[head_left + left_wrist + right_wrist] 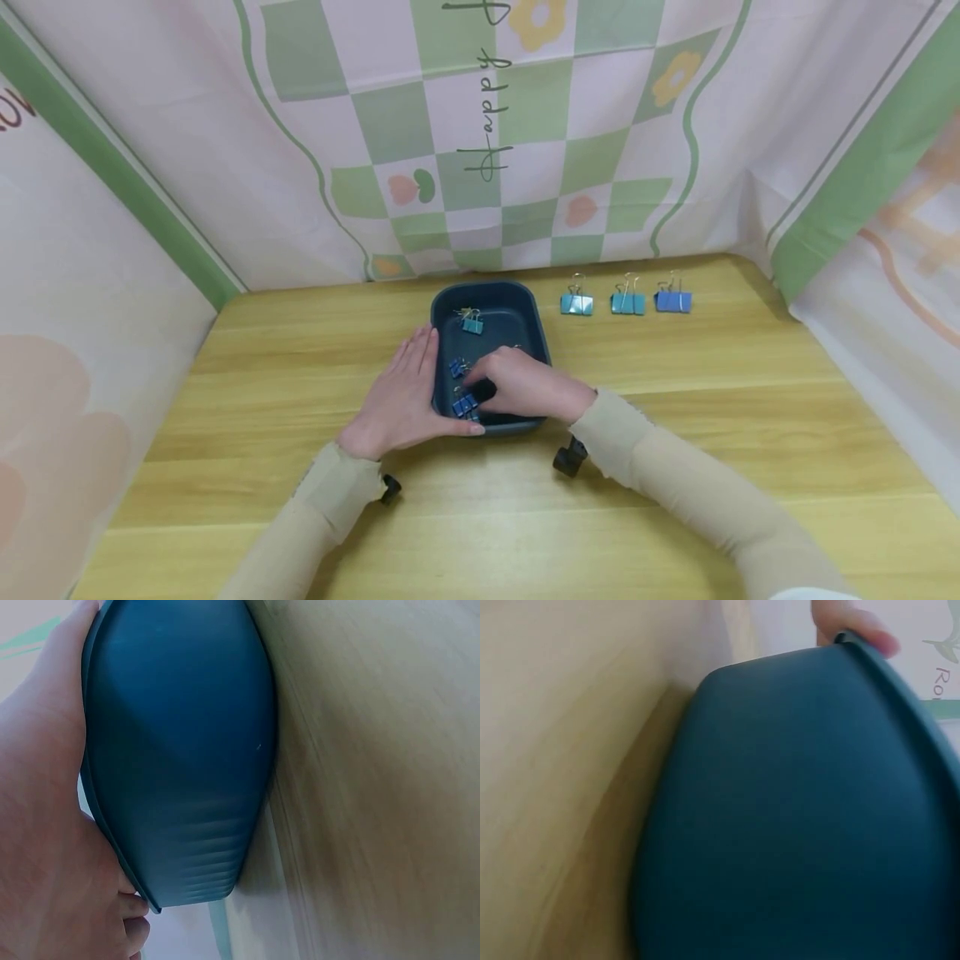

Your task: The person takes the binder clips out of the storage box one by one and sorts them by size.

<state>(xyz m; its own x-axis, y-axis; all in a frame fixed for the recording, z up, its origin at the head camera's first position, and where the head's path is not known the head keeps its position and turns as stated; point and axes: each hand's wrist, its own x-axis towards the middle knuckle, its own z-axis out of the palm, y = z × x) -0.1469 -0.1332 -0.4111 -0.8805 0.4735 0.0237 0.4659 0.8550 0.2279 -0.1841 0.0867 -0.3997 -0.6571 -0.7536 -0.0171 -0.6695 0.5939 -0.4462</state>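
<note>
A dark blue tray (491, 292) stands on the wooden table with several binder clips inside. My left hand (401, 396) rests along its left rim, fingers straight and thumb along the front rim. Over the right rim reaches my right hand (517, 383), fingers bent down into the tray. Close to its fingertips lie a dark blue binder clip (465, 405) and a small blue binder clip (457, 367); I cannot tell whether it pinches one. A teal binder clip (472, 326) lies farther back. In both wrist views the tray's outer wall (180, 735) (795, 795) hides its contents.
Right of the tray, a teal binder clip (577, 303), another teal binder clip (627, 303) and a blue-violet binder clip (673, 301) stand in a row near the table's back edge. Patterned cloth (465, 217) hangs behind and at both sides of the wooden table (480, 525).
</note>
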